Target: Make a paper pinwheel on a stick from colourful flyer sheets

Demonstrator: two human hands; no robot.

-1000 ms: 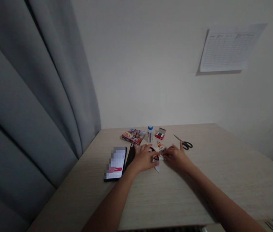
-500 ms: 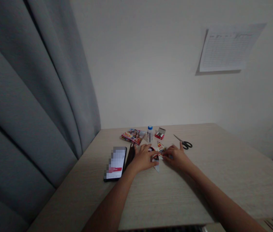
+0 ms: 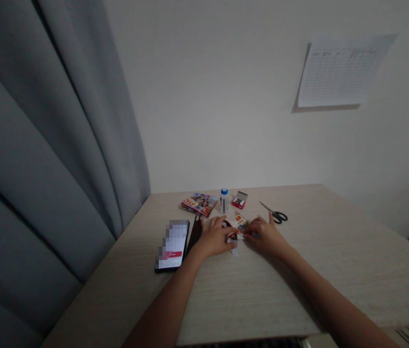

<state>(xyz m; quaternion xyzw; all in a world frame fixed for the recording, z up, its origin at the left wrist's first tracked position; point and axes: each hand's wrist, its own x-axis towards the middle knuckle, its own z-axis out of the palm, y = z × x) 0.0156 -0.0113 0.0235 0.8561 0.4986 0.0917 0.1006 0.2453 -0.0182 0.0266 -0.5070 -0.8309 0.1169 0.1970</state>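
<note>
A folded piece of colourful printed paper (image 3: pixel 241 221) lies on the table between my two hands, its white and red edges partly covered by fingers. My left hand (image 3: pixel 216 239) rests over its left side, the fingers bent and spread, thumb and forefinger on the paper. From the right, my right hand (image 3: pixel 265 236) pinches the paper's edge between thumb and fingertips, with one finger raised. Just beyond the hands stands a small clear bottle with a blue cap (image 3: pixel 224 202). Black-handled scissors (image 3: pixel 280 217) lie close to the right hand.
A phone (image 3: pixel 172 245) with a lit screen lies left of the left forearm, beside a dark strip-like object (image 3: pixel 194 232). Printed leaflets (image 3: pixel 199 204) and a small open red box (image 3: pixel 239 200) are at the back. A grey curtain (image 3: pixel 63 145) borders the left side.
Both hands stay on the paper in almost the same place. The whole view has shifted very slightly; nothing else visibly differs.
</note>
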